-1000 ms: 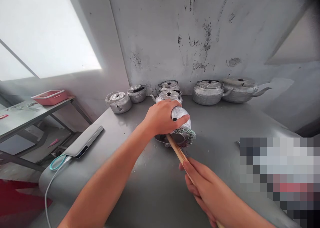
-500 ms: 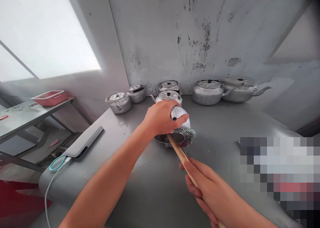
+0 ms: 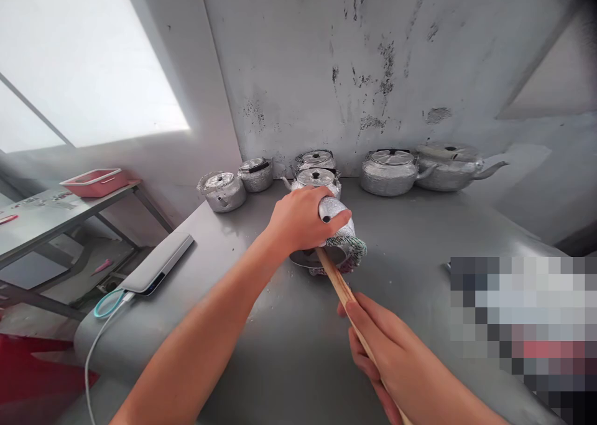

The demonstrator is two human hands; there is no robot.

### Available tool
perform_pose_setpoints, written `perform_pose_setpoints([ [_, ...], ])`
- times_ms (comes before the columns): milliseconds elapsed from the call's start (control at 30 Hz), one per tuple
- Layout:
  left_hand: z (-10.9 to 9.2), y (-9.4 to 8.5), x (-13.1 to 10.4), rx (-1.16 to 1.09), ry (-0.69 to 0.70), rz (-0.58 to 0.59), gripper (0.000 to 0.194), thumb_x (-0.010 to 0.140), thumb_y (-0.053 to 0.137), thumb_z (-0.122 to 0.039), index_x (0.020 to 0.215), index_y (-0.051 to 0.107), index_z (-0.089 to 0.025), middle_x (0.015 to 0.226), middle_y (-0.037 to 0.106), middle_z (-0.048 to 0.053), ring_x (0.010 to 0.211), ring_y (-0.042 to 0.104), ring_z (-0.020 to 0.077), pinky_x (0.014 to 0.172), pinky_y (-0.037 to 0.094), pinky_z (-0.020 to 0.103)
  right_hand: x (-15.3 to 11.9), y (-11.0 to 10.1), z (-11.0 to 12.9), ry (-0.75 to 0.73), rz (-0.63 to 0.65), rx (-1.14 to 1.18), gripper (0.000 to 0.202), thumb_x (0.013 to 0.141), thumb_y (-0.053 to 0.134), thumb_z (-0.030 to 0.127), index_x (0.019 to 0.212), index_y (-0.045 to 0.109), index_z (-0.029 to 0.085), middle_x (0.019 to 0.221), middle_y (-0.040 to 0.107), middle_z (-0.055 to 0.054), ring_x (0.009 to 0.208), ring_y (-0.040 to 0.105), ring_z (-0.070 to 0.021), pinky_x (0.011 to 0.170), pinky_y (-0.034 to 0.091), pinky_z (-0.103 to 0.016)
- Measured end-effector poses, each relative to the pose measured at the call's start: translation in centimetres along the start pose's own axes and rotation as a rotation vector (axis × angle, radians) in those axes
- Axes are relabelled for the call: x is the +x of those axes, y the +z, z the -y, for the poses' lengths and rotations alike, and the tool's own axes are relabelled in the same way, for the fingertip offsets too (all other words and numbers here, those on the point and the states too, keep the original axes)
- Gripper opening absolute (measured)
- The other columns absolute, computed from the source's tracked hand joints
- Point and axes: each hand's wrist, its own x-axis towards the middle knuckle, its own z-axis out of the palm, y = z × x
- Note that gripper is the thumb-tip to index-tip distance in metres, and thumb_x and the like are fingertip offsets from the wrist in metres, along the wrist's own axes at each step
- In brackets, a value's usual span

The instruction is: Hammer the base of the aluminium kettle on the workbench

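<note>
In the head view, points the wooden stick obliquely away from the body, its long axis running from low right up and leftward into the open mouth of a small silver kettle. Cannot tell how deep, with the far end hidden inside. Has the kettle tipped over on the middle of the table, mouth and spout facing back toward the camera, rope-wrapped handle at the opening's right edge. Clamps the left hand over the kettle's body; wraps the right hand round the stick. Compared with half a second ago, sets the stick slightly further right at the mouth; leaves the kettle in nearly the same spot under the same left-hand hold.

Shows a smooth grey tabletop with small flecks, then six other silver kettles near a stained wall. Includes, leftward, a power bank with white cable, a side table bearing a pink basket, and a bright window.
</note>
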Motion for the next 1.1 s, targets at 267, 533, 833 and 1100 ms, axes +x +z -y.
perform_pose_setpoints([
  [267,-0.1,0.1,0.0,0.016,-0.048,-0.001,0.038,0.089,0.057,-0.055,0.11,0.068,-0.026,0.105,0.072,0.004,0.098,0.067,0.0267,0.092,0.051,0.041,-0.1,0.0,-0.1,-0.029,-0.022,-0.001,0.039,0.101,0.029,0.059,0.094,0.047,0.026,0.062,0.033,0.009,0.041,0.027,-0.0078,0.03,0.037,-0.015],
  [533,-0.1,0.2,-0.1,0.022,-0.061,-0.03,0.036,0.089,0.056,-0.056,0.103,0.069,-0.026,0.097,0.071,0.003,0.089,0.066,0.0254,0.086,0.051,0.039,-0.2,-0.2,-0.7,-0.028,0.003,-0.059,0.043,0.101,0.025,0.061,0.094,0.048,0.025,0.066,0.039,0.008,0.041,0.033,-0.0066,0.032,0.038,-0.016],
  [833,0.2,0.4,-0.1,0.014,-0.085,-0.047,0.038,0.089,0.055,-0.058,0.106,0.068,-0.027,0.102,0.072,0.003,0.094,0.066,0.0265,0.086,0.051,0.039,0.1,0.0,-0.3,-0.025,0.028,-0.05,0.04,0.102,0.025,0.057,0.087,0.044,0.025,0.063,0.033,0.009,0.043,0.028,-0.0077,0.03,0.037,-0.015],
  [1100,0.2,0.5,-0.1,-0.027,-0.114,-0.06,0.037,0.088,0.057,-0.057,0.106,0.069,-0.027,0.104,0.073,0.003,0.099,0.066,0.0285,0.089,0.05,0.04,0.2,-1.0,-0.2,-0.022,0.019,-0.159,0.043,0.1,0.028,0.061,0.088,0.051,0.026,0.063,0.037,0.007,0.042,0.032,-0.0094,0.032,0.034,-0.02],
])
